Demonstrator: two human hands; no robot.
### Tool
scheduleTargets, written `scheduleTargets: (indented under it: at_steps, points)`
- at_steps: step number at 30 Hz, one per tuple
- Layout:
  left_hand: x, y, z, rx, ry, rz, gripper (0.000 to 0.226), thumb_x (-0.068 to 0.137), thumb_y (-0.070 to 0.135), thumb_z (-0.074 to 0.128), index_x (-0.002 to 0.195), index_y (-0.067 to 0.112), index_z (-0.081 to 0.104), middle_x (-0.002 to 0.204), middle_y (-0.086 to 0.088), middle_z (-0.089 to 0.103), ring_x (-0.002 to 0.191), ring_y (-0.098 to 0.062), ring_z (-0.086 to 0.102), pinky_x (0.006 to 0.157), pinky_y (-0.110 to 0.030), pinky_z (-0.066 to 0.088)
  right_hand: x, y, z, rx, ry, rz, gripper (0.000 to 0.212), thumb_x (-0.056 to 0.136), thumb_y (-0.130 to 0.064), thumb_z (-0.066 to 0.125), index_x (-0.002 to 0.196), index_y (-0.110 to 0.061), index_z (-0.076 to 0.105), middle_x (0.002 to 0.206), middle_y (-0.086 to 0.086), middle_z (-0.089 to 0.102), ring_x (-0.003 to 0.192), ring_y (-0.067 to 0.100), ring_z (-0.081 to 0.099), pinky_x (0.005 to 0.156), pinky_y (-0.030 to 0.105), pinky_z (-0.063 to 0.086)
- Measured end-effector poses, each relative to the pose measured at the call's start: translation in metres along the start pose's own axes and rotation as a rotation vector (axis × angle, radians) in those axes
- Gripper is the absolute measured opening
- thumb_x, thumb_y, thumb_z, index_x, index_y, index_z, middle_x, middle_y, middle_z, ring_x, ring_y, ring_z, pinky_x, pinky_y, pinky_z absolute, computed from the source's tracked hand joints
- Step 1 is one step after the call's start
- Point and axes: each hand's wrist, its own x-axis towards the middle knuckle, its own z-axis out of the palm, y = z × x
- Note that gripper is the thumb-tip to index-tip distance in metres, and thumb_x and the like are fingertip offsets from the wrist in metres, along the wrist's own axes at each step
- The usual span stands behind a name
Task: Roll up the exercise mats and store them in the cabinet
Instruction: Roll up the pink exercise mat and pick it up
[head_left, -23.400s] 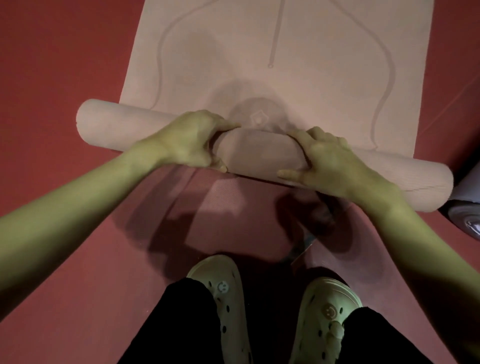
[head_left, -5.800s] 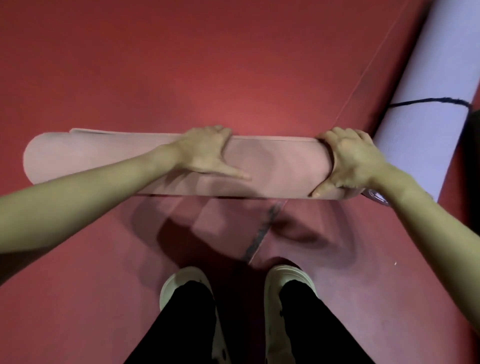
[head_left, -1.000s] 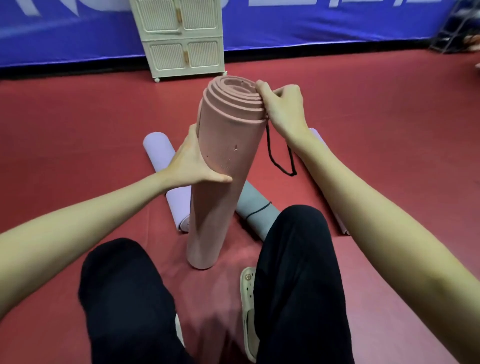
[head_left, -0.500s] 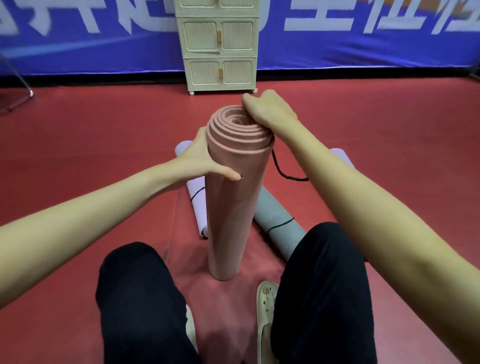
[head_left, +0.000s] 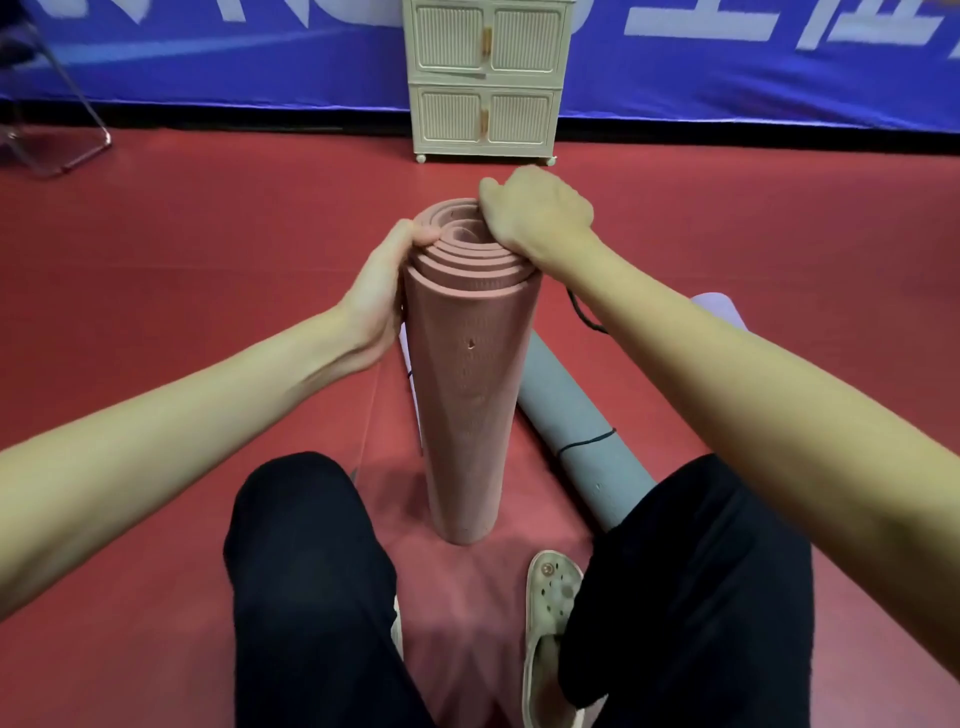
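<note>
The pink mat (head_left: 470, 395) stands on end on the red floor (head_left: 182, 291) between the person's knees, fully rolled, its foot below the fingers and its spiral top right at them. The left hand (head_left: 382, 291) clasps the upper left side, thumb hooked over the outer lip and its fingers wrapped behind the roll, out of sight. The right hand (head_left: 537, 213) sits knuckles-up on the far right of the top rim, its fingers curled down onto the coils; whether they also pinch the black cord (head_left: 582, 314) that hangs just below the wrist I cannot tell. The mat looks like thick, perforated foam: probably light for its bulk, soft and springy, with a grippy skin, and inclined to loosen or telescope if the coils are let go. A hold around the barrel near the top, with the other hand squaring the end, seems safest; for carrying, I would take it around the middle. Just right of and below the fingers lies one grey mat (head_left: 582, 436), rolled and tied; beyond the right forearm shows one lilac mat (head_left: 719, 306), and a pale sliver left of the pink roll may be another. Counted surely: three rolled mats. Beyond the fingers stands one cream cabinet (head_left: 485, 78), four doors closed.
</note>
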Motion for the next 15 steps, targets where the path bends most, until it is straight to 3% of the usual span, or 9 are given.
scheduleTargets:
  at_steps: [3, 6, 10, 15]
  points:
    - [0.005, -0.002, -0.004, 0.006, 0.036, 0.021, 0.041, 0.088, 0.016, 0.036, 0.118, 0.012, 0.064, 0.108, -0.002, 0.072, 0.105, -0.013, 0.065, 0.088, -0.020, 0.051, -0.001, -0.001, 0.009, -0.097, -0.015, -0.022, 0.048, 0.100, -0.033, 0.029, 0.128, -0.001, 0.052, 0.134, 0.016, 0.054, 0.124, 0.035, 0.051, 0.096, 0.038, 0.039]
    - [0.013, -0.003, -0.007, -0.028, 0.060, 0.022, 0.055, 0.071, 0.020, 0.051, 0.122, 0.000, 0.062, 0.123, -0.015, 0.064, 0.118, -0.025, 0.059, 0.106, -0.032, 0.043, -0.002, -0.002, 0.012, -0.163, -0.013, -0.048, 0.046, 0.102, -0.028, 0.025, 0.132, -0.001, 0.047, 0.136, 0.017, 0.050, 0.126, 0.036, 0.048, 0.099, 0.041, 0.038]
    - [0.027, -0.012, -0.016, -0.026, 0.135, -0.015, 0.085, 0.055, 0.028, 0.066, 0.130, -0.008, 0.051, 0.136, -0.028, 0.050, 0.129, -0.037, 0.047, 0.113, -0.045, 0.034, -0.005, -0.001, 0.011, -0.258, 0.053, -0.086, 0.042, 0.103, -0.027, 0.026, 0.128, 0.000, 0.048, 0.130, 0.016, 0.053, 0.121, 0.035, 0.053, 0.093, 0.038, 0.040]
    - [0.030, -0.020, -0.024, 0.035, 0.166, -0.030, 0.084, 0.055, 0.027, 0.070, 0.127, -0.010, 0.050, 0.135, -0.029, 0.051, 0.126, -0.039, 0.050, 0.113, -0.048, 0.033, -0.009, 0.000, 0.011, -0.214, 0.125, -0.050, 0.043, 0.099, -0.032, 0.032, 0.118, -0.003, 0.057, 0.124, 0.016, 0.061, 0.115, 0.034, 0.057, 0.089, 0.035, 0.042]
